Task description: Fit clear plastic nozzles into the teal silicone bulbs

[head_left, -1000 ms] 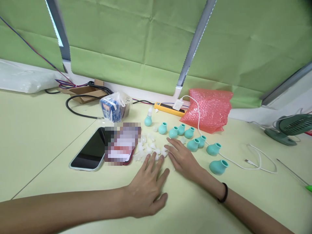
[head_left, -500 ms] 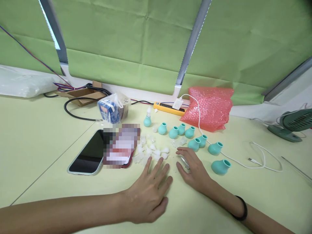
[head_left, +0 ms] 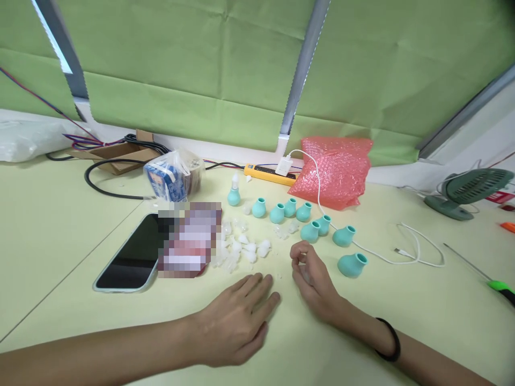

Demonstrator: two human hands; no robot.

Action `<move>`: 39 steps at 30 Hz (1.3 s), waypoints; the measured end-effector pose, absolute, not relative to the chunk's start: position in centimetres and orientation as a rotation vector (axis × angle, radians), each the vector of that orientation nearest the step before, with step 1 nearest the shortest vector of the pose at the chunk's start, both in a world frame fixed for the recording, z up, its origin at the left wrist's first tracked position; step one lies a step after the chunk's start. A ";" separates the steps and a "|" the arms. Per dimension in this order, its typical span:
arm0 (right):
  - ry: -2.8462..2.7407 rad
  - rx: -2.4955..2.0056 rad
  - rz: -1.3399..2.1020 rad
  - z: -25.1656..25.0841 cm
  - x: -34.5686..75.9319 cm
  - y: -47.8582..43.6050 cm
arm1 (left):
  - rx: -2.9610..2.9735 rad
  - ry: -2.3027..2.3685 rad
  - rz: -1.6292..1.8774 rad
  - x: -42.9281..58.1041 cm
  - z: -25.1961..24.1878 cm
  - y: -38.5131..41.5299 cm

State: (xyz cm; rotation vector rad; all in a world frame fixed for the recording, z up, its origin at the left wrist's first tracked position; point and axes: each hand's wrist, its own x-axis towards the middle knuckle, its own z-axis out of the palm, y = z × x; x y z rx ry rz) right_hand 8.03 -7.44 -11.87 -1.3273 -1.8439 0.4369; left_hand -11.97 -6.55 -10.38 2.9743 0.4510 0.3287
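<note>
One left hand (head_left: 237, 324) palm down over the table (head_left: 298, 356), fingers a bit apart; one right hand (head_left: 316, 281) curled near green pots (head_left: 308, 233), cannot tell if holding anything.

Toward the desk's (head_left: 60, 241) near edge, a lane lay open between the left hand (head_left: 237, 324) and the right hand (head_left: 316, 279), leading to scattered white pieces (head_left: 249, 251). Beyond them, teal bulbs (head_left: 309, 232) barred a straight path to the far edge. Rightward, a looped cable (head_left: 418, 246) lay across; leftward, two phones (head_left: 129, 257) obstructed, with bare surface past them.
</note>
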 end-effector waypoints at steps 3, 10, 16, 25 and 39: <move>-1.614 -1.260 0.670 -12.2 7.6 -7.7 | 2.955 0.442 0.286 -11.8 -9.9 -6.6; -1.689 -1.245 0.560 -11.6 7.1 -7.6 | 2.901 0.147 0.234 -11.3 -8.7 -7.4; -1.759 -1.251 0.547 -11.4 7.5 -6.9 | 2.808 0.180 0.183 -11.4 -8.9 -7.2; -2.190 -1.178 0.445 -10.8 9.1 -6.3 | 2.877 0.276 0.272 -11.3 -8.8 -7.4; -2.271 -1.137 0.514 -11.3 9.7 -5.7 | 2.594 0.484 0.831 -11.2 -11.7 -6.3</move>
